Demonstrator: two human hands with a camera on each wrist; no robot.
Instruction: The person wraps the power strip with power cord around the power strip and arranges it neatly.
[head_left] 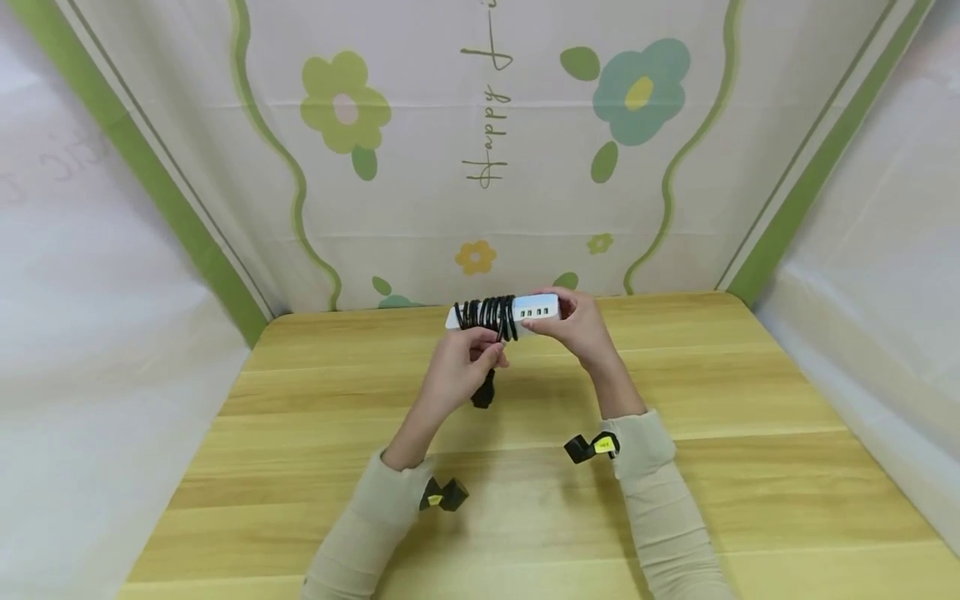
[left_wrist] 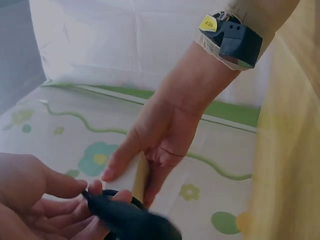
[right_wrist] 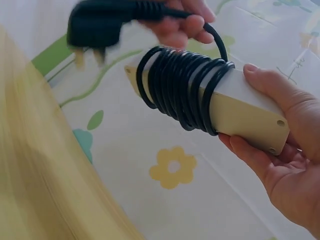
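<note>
A white power strip (head_left: 538, 307) with several USB ports is held up above the back of the table. My right hand (head_left: 583, 332) grips its right end, thumb on the near face and fingers behind and underneath. Black cord (right_wrist: 182, 92) is wound in several turns around the strip's left and middle part. The cord's free end leads to a black plug (right_wrist: 97, 25) with brass-coloured prongs. Just beside that plug, my left hand (head_left: 459, 365) pinches the cord between thumb and fingers. The plug (head_left: 483, 392) hangs below the left hand in the head view.
Below lies a wooden table (head_left: 315, 467), its back edge near the strip. A white cloth (head_left: 435, 200) with printed flowers stands behind it, and pale sheets (head_left: 97, 350) flank both sides. Each wrist wears a small black camera (head_left: 450, 495).
</note>
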